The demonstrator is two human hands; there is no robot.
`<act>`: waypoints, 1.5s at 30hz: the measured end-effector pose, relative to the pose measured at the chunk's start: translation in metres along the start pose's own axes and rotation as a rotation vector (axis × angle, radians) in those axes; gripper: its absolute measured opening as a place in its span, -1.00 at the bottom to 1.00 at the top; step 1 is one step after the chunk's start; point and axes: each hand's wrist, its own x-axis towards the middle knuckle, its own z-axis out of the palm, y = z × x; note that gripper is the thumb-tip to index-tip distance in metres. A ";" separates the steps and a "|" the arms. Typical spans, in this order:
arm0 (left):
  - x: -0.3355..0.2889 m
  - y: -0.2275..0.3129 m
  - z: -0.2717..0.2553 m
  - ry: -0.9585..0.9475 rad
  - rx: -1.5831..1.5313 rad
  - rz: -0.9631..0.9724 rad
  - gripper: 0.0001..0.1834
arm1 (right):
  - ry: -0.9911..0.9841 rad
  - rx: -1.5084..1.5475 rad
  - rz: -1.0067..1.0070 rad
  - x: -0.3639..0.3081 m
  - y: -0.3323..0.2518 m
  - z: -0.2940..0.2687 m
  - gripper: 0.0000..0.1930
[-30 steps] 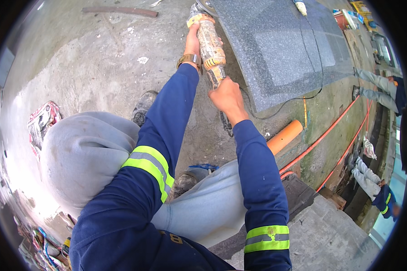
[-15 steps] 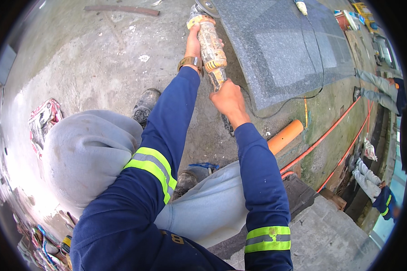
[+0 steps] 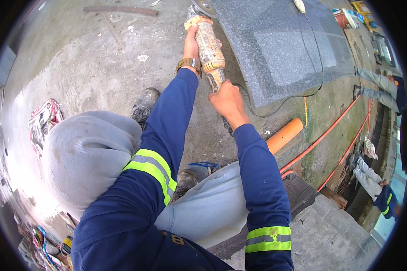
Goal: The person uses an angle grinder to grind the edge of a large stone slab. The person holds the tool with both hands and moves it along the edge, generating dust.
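An angle grinder [image 3: 209,47], yellow and caked with pale dust, is held out in front of me in both hands. My left hand [image 3: 191,45] wraps around the front of its body, just behind the disc. Around the rear end of the grinder my right hand [image 3: 229,103] is closed. The grinder's round disc [image 3: 205,7] sits at the left edge of a speckled grey stone slab [image 3: 276,49]; whether it touches the stone I cannot tell. A black power cord [image 3: 298,95] runs across the slab's near corner.
A plug connector [image 3: 300,6] lies on the slab. Right of my knees are an orange pipe [image 3: 285,135] and red hoses [image 3: 323,137]. Two people stand at far right. A crumpled bag [image 3: 45,117] and a flat strip [image 3: 120,10] lie on the concrete floor to the left.
The grinder and both hands have shifted very slightly to the left. My grip on it is the same.
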 end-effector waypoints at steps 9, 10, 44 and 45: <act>-0.006 -0.001 0.003 0.006 0.003 -0.009 -0.24 | -0.001 0.001 -0.001 -0.007 0.003 -0.001 -0.60; -0.007 -0.002 0.004 0.010 0.001 -0.010 -0.24 | -0.002 0.002 0.000 -0.007 0.004 -0.001 -0.60; 0.016 0.000 0.002 0.006 0.003 -0.018 -0.22 | 0.006 0.009 0.019 0.013 -0.002 -0.002 -0.59; 0.017 0.000 0.001 0.012 0.006 -0.017 -0.22 | 0.005 0.011 0.019 0.014 -0.002 -0.002 -0.58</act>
